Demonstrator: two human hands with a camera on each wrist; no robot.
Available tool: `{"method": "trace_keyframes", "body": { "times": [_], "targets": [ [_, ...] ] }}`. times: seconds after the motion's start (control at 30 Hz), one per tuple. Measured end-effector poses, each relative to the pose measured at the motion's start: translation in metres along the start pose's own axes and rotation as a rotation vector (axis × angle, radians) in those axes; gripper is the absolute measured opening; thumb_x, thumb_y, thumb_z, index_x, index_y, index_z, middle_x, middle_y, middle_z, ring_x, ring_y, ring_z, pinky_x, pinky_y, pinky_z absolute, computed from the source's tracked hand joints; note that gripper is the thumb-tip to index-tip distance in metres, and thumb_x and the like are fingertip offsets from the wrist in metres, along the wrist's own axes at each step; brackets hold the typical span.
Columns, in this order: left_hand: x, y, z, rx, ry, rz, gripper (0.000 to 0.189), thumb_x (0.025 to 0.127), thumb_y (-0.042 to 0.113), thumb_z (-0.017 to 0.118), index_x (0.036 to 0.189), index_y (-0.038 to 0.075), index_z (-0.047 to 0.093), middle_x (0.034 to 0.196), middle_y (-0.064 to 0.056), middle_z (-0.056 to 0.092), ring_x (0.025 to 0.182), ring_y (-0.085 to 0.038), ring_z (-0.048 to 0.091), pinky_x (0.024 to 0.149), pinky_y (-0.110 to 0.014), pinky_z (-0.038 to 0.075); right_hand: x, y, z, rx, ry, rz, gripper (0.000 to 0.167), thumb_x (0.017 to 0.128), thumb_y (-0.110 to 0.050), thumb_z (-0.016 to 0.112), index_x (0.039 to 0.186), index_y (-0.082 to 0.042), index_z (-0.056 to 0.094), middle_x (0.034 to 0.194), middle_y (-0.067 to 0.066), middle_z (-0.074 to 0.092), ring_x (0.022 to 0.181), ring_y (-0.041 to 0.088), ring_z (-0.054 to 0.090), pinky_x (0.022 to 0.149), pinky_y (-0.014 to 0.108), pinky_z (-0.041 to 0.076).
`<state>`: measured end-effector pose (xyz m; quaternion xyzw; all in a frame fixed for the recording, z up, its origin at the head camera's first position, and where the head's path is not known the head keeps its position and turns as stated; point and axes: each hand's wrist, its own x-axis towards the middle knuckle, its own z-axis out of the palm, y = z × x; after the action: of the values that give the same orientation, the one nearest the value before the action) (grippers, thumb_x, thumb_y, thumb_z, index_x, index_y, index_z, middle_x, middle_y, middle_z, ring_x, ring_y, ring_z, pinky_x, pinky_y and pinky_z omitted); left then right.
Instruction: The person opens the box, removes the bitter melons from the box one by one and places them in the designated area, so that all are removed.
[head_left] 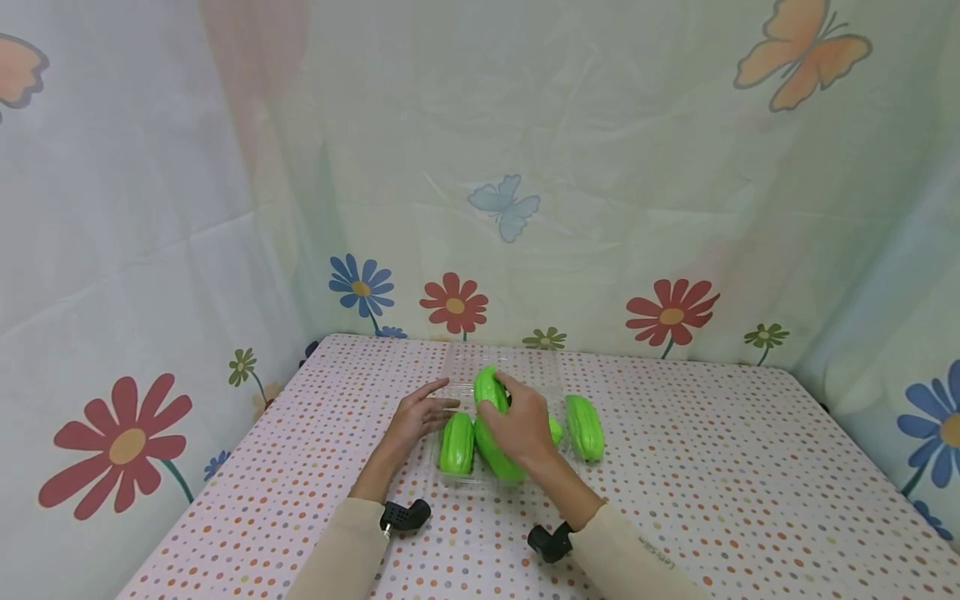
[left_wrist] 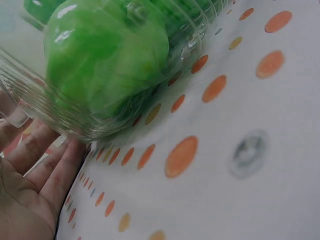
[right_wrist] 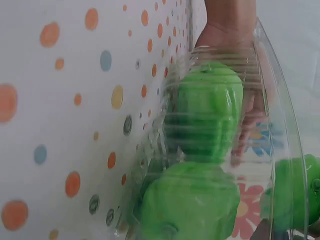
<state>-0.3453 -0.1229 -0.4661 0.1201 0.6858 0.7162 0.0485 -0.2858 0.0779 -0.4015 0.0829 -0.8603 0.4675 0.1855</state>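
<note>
Vegetable (head_left: 491,452), bright green, long and glossy with a rounded tip, is gripped by the right hand (head_left: 521,423) over a clear box (left_wrist: 65,117) on the desk (head_left: 315,467); the left hand (head_left: 417,417), fingers extended, is held beside it.

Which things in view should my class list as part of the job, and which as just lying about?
Part of the job:
right grip, holding a green vegetable
left grip, beside the clear container
green vegetables inside the container
rightmost green vegetable, probably

Not part of it (setting and kit):
spotted tablecloth
flowered backdrop
black wrist cameras
</note>
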Motion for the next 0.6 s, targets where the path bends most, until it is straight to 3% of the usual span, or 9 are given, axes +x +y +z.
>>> {"method": "trace_keyframes", "body": {
  "times": [0.13,0.23,0.43,0.6],
  "targets": [
    [0.0,0.001,0.0,0.006,-0.002,0.006,0.051,0.103,0.012,0.045,0.154,0.007,0.043,0.131,-0.025,0.065,0.122,-0.039,0.063,0.103,-0.042,0.052,0.003,0.002,-0.006,0.028,0.032,0.011,0.059,0.083,-0.016,0.064,0.139,0.0,0.06,0.105,0.016,0.07,0.059,0.014,0.049,0.049,0.026,0.045],
    [0.0,0.001,0.0,0.006,-0.002,0.004,0.052,0.103,0.011,0.046,0.154,0.007,0.043,0.132,-0.025,0.064,0.122,-0.039,0.062,0.103,-0.043,0.052,0.005,0.005,-0.011,0.041,0.049,0.038,0.06,0.082,-0.014,0.064,0.14,0.001,0.058,0.101,0.017,0.069,0.052,0.013,0.045,0.043,0.026,0.042],
    [0.001,-0.001,0.0,0.008,-0.005,-0.006,0.052,0.103,0.014,0.049,0.154,0.007,0.043,0.133,-0.025,0.063,0.124,-0.039,0.062,0.104,-0.044,0.051,0.006,0.009,-0.017,0.034,0.052,0.107,0.063,0.083,-0.017,0.064,0.144,-0.002,0.056,0.123,0.021,0.067,0.049,0.011,0.042,0.042,0.024,0.042],
    [0.001,0.0,0.0,0.013,-0.009,-0.005,0.052,0.103,0.012,0.046,0.154,0.007,0.042,0.133,-0.025,0.063,0.123,-0.04,0.061,0.105,-0.044,0.051,0.007,0.012,-0.022,0.017,0.062,0.105,0.062,0.083,-0.015,0.063,0.143,-0.001,0.056,0.126,0.022,0.066,0.05,0.011,0.041,0.044,0.024,0.042]
  ]
}}
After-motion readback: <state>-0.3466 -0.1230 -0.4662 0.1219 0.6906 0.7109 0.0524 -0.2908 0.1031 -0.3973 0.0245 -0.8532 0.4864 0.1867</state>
